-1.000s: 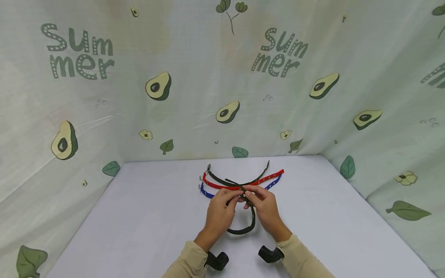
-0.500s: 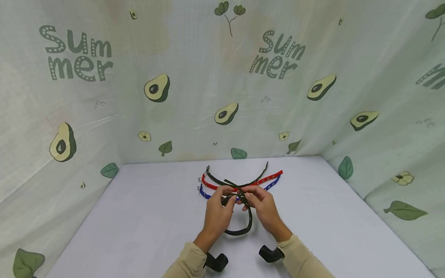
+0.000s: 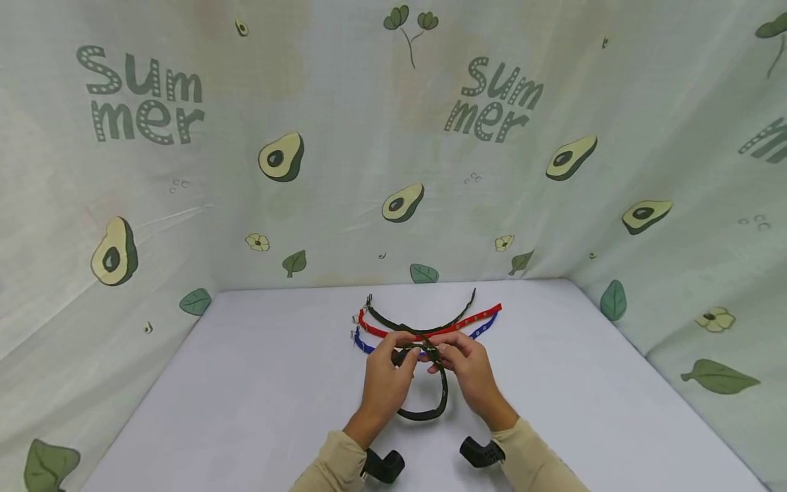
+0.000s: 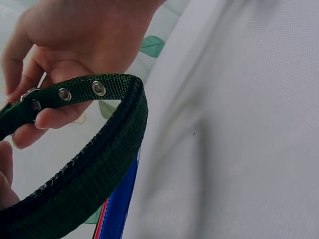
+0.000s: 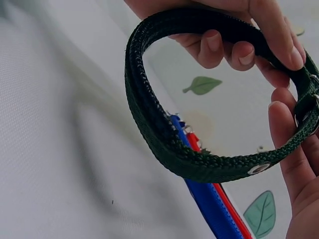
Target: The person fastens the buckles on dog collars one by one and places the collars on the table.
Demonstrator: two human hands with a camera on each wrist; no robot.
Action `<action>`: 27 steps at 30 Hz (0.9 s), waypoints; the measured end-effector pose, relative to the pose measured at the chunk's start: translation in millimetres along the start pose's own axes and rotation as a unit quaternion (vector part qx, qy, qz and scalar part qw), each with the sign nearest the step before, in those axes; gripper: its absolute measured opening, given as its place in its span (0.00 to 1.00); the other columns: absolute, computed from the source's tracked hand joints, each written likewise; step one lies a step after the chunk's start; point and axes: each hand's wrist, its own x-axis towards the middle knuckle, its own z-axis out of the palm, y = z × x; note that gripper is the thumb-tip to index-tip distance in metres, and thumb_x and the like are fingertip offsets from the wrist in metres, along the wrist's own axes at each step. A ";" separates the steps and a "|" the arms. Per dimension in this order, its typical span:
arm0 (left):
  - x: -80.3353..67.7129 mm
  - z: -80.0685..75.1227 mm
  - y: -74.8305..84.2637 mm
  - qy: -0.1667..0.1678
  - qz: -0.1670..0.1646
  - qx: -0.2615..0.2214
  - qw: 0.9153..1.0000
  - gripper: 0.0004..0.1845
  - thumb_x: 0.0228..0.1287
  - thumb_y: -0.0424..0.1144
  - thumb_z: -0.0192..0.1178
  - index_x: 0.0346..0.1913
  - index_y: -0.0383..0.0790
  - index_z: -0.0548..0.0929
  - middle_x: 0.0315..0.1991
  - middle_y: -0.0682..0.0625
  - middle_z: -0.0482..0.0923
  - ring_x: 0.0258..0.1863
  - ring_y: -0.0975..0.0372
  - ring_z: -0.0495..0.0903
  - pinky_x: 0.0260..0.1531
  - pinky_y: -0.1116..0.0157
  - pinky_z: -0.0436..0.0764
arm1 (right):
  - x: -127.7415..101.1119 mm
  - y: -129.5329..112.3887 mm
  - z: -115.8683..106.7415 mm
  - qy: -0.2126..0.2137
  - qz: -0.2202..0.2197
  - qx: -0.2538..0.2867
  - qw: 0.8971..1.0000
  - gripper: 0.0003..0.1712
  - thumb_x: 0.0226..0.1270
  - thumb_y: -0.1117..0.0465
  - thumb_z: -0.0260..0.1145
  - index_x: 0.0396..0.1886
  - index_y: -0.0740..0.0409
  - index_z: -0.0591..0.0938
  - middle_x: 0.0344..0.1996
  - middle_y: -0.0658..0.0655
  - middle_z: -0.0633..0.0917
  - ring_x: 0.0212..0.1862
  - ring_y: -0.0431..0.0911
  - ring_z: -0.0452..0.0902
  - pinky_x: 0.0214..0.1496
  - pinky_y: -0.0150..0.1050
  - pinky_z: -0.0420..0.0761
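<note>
Green collar (image 4: 102,164) all looped up

It's pinched by left hand (image 3: 386,378) and right hand (image 3: 472,372) fingers (image 5: 276,35); red collar (image 3: 473,319), blue one (image 3: 484,327) and dark one (image 3: 382,317) laid behind on the counter (image 3: 258,383).

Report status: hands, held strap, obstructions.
Left hand, right hand: both gripping green strap. Green strap: bent into a loop, off the table. Beyond: red strap, blue strap, another dark strap; none appears in the way.

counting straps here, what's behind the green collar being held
Behind the green collar, in the head view: a blue strap, a red strap and, farthest back, a dark strap. The hands and collar hide much of the blue strap's middle from view.
</note>
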 end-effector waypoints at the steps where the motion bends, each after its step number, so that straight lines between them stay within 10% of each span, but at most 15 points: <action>1: 0.2 -0.2 0.0 -0.002 -0.003 -0.004 1.000 0.11 0.68 0.32 0.64 0.51 0.45 0.81 0.43 0.51 0.82 0.24 0.63 0.81 0.24 0.66 0.82 | 0.3 0.5 -0.4 -0.002 -0.001 0.004 1.000 0.15 0.80 0.63 0.53 0.49 0.72 0.79 0.44 0.69 0.85 0.43 0.59 0.86 0.41 0.47 0.86; 14: 0.0 -2.9 0.7 -0.051 -0.002 -0.023 0.998 0.12 0.67 0.37 0.67 0.50 0.42 0.80 0.41 0.52 0.83 0.24 0.66 0.80 0.26 0.66 0.83 | -0.7 -4.1 1.8 0.051 -0.021 -0.031 0.998 0.12 0.74 0.61 0.63 0.39 0.69 0.81 0.39 0.60 0.85 0.39 0.47 0.83 0.44 0.38 0.84; 27: 2.8 -3.1 1.1 -0.101 -0.079 -0.091 0.988 0.16 0.67 0.44 0.68 0.52 0.42 0.79 0.43 0.52 0.83 0.29 0.55 0.83 0.27 0.66 0.82 | -3.2 -5.6 1.1 0.047 -0.051 -0.063 0.996 0.10 0.70 0.62 0.68 0.45 0.64 0.82 0.42 0.61 0.85 0.43 0.48 0.83 0.49 0.39 0.83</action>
